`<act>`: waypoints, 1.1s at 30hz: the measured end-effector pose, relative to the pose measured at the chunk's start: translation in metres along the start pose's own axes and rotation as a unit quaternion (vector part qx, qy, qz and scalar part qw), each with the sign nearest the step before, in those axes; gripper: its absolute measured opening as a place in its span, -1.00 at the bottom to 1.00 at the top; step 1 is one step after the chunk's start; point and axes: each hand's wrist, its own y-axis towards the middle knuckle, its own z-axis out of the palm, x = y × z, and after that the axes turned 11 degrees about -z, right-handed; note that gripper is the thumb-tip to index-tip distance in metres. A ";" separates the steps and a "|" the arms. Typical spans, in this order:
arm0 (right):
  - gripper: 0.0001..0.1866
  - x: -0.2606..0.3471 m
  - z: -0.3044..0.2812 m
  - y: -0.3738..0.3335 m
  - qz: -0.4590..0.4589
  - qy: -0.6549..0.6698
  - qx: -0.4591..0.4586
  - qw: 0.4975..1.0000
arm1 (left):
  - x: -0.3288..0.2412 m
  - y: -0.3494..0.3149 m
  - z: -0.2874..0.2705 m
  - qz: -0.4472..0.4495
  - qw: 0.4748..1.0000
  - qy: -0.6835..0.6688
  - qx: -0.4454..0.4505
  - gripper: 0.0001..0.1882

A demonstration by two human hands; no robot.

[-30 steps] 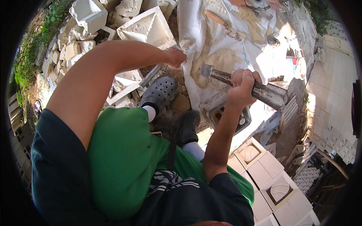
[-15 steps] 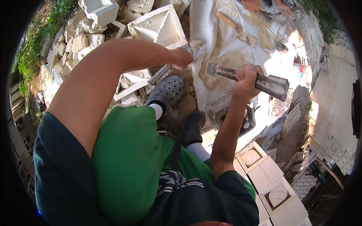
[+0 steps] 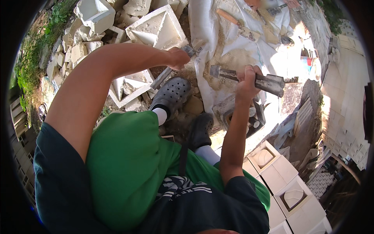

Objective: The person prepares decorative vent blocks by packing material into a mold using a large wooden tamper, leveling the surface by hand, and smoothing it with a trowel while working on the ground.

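My left hand (image 3: 179, 58) is closed round a straight grey bar (image 3: 160, 78), whose other end sticks out past my knuckles. It is over broken pale blocks, just above my grey clog. Farther right, my right hand (image 3: 248, 81) grips a long, mortar-crusted grey tool (image 3: 269, 84) about its middle. A squarish grey piece shows at the tool's left end; its exact kind I cannot make out. The tool is over a white sheet (image 3: 202, 23) strewn with sandy powder. Beneath my right forearm, a dark frame-like box (image 3: 260, 113) with rounded pieces in it is partly hidden.
A hollow pale block (image 3: 156, 29) and rubble (image 3: 80, 50) lie at the left. A wooden-handled trowel (image 3: 228, 16) rests on the sheet, near another person's hand (image 3: 253, 4). A bucket (image 3: 310, 68) stands at the right. Patterned blocks (image 3: 274, 175) line up at the lower right.
Both hands have shifted slightly left in the picture, the bar and tool still in them. The other person's hands have moved, and a dark-bladed tool shows more plainly beside them.
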 end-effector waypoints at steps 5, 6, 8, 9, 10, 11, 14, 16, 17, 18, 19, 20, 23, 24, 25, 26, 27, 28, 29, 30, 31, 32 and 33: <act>-0.66 -0.035 0.004 0.013 0.029 -0.036 0.055 0.997 | -0.003 -0.002 0.002 -0.015 0.998 -0.050 -0.035 -0.78; -0.66 -0.025 0.003 0.020 0.027 -0.036 0.051 0.998 | -0.005 0.004 -0.001 -0.013 0.998 -0.046 -0.036 -0.78; -0.65 0.009 -0.003 0.023 0.009 0.014 0.030 0.999 | -0.016 0.010 0.005 0.017 1.000 -0.011 -0.017 -0.81; -0.64 0.026 -0.001 0.023 -0.011 0.002 0.025 1.000 | -0.023 0.004 0.010 0.024 1.000 -0.012 -0.010 -0.81; -0.64 0.039 0.003 0.027 -0.033 -0.009 0.023 0.999 | -0.023 -0.002 0.007 0.021 0.999 -0.028 -0.005 -0.81; -0.64 0.048 0.006 0.028 -0.040 0.012 0.028 0.999 | -0.023 -0.002 0.004 0.019 0.999 -0.039 -0.003 -0.82; -0.65 0.035 0.007 0.014 -0.031 -0.024 0.003 0.999 | -0.026 -0.005 0.000 0.032 0.999 -0.025 -0.011 -0.81; -0.69 -0.029 -0.006 -0.004 -0.014 0.000 0.005 1.000 | -0.031 0.000 -0.009 0.040 0.999 -0.030 -0.020 -0.79; -0.70 -0.056 -0.009 -0.009 -0.024 0.007 0.012 1.000 | -0.033 0.000 -0.011 0.037 0.998 -0.045 -0.024 -0.78; -0.70 -0.054 -0.007 -0.001 -0.025 0.005 0.009 1.000 | -0.033 0.000 -0.012 0.040 0.998 -0.044 -0.025 -0.78; -0.74 -0.050 -0.005 0.008 0.012 0.019 0.011 1.000 | -0.031 0.001 -0.014 0.035 0.998 -0.046 -0.017 -0.78; -0.78 -0.046 -0.001 0.015 0.049 0.035 0.016 0.998 | -0.029 0.002 -0.016 0.026 0.998 -0.050 -0.011 -0.78; -0.74 -0.013 -0.009 0.029 0.022 0.006 0.024 0.999 | -0.035 -0.002 -0.007 0.040 0.999 -0.014 0.003 -0.79; -0.72 0.006 -0.011 0.025 0.005 0.012 0.027 1.000 | -0.037 -0.007 0.000 0.039 0.999 -0.020 0.009 -0.79; -0.71 0.026 -0.008 0.025 0.002 0.020 0.013 1.000 | -0.034 -0.008 0.001 0.045 0.999 -0.018 0.007 -0.80; -0.70 0.040 -0.006 0.027 -0.005 0.028 -0.001 1.000 | -0.030 -0.007 0.001 0.051 0.999 -0.014 0.002 -0.81; -0.69 0.042 -0.008 0.027 -0.017 0.047 -0.004 0.999 | -0.027 -0.006 0.006 0.049 0.999 -0.013 0.003 -0.81; -0.69 0.038 -0.007 0.024 -0.017 0.049 -0.003 0.999 | -0.025 -0.005 0.013 0.043 0.999 -0.022 -0.005 -0.81; -0.69 0.030 -0.008 0.018 -0.011 0.061 -0.016 0.998 | -0.022 -0.002 0.014 0.041 0.999 -0.027 -0.015 -0.82; -0.70 0.018 -0.008 0.008 -0.003 0.076 -0.026 0.997 | -0.020 -0.004 0.014 0.041 0.999 -0.025 -0.016 -0.82; -0.73 -0.020 -0.013 -0.001 0.008 0.043 -0.063 0.997 | -0.023 -0.005 0.011 0.039 0.999 -0.027 -0.012 -0.82; -0.73 -0.033 -0.016 -0.005 0.006 0.041 -0.068 0.997 | -0.026 -0.007 0.010 0.035 0.999 -0.031 -0.006 -0.83; -0.73 -0.042 -0.016 -0.001 0.015 0.029 -0.046 0.998 | -0.027 -0.006 0.007 0.036 0.999 -0.028 -0.010 -0.83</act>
